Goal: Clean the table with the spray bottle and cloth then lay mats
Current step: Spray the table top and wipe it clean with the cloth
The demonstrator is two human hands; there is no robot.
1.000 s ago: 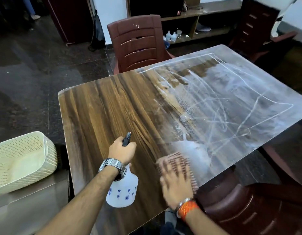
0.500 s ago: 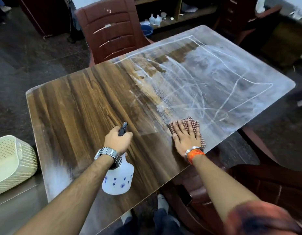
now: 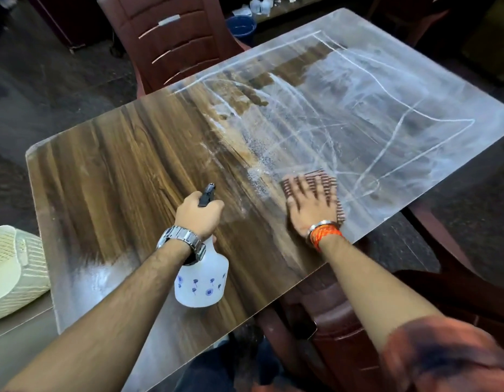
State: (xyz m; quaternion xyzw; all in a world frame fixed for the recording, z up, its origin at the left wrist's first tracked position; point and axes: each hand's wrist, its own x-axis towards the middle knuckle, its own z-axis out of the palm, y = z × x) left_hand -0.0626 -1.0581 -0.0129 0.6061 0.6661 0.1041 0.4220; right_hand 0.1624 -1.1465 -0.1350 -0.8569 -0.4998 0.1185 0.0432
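My left hand (image 3: 198, 215) grips the neck of a white spray bottle (image 3: 201, 281) with blue flower prints and a black nozzle, held just above the wooden table (image 3: 103, 179). My right hand (image 3: 313, 206) lies flat, fingers spread, on a brown checked cloth (image 3: 327, 181) pressed to the table near its front edge. The right half of the table is covered with white chalky scribbles and smears. Spray droplets speckle the wood just left of the cloth. No mats are in view.
A brown plastic chair (image 3: 171, 38) stands at the far side, and another brown chair (image 3: 443, 301) sits at the near right. A cream plastic basket (image 3: 13, 273) rests at the left. Bottles and a blue bucket (image 3: 240, 25) lie on the floor behind.
My right hand has slid the cloth away from me and to the right along the front edge, into the chalk marks. The left hand keeps the bottle in about the same spot.
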